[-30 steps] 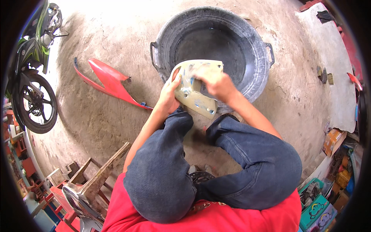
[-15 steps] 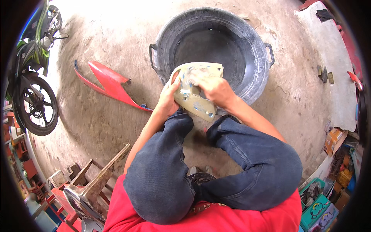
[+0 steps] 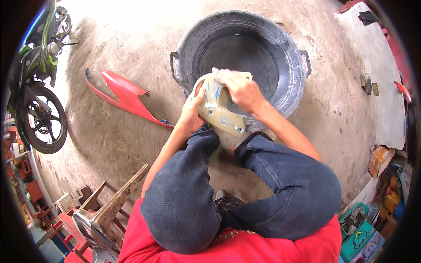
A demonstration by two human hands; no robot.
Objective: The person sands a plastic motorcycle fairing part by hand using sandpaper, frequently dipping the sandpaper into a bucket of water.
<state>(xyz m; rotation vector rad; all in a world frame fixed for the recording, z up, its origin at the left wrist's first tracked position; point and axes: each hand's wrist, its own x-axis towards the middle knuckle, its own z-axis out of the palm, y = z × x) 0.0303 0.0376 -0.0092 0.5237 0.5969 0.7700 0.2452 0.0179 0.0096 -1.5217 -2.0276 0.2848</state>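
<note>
A beige curved body panel (image 3: 219, 115) with blue scuffed patches and a few holes is held over the near rim of the black tub (image 3: 290, 94). My left hand (image 3: 191, 115) grips its left edge, the thumb lying near an oval opening. Against the panel's upper face presses my right hand (image 3: 242, 91), its fingers bent and blurred by motion. Something small and pale shows at those fingertips; its kind is too unclear to name. Dark water seems to lie in the tub's bottom.
On the concrete floor at left lies a red, forked body panel (image 3: 125, 94). A motorcycle (image 3: 39, 101) stands at far left. Wooden pieces (image 3: 109, 201) are at lower left, boxes (image 3: 359, 239) at lower right, and a grey sheet (image 3: 372, 74) lies at right.
My right hand has slid slightly up the panel's face, baring more of the blue patches. The left hand keeps its hold, and the panel stays almost in place.
</note>
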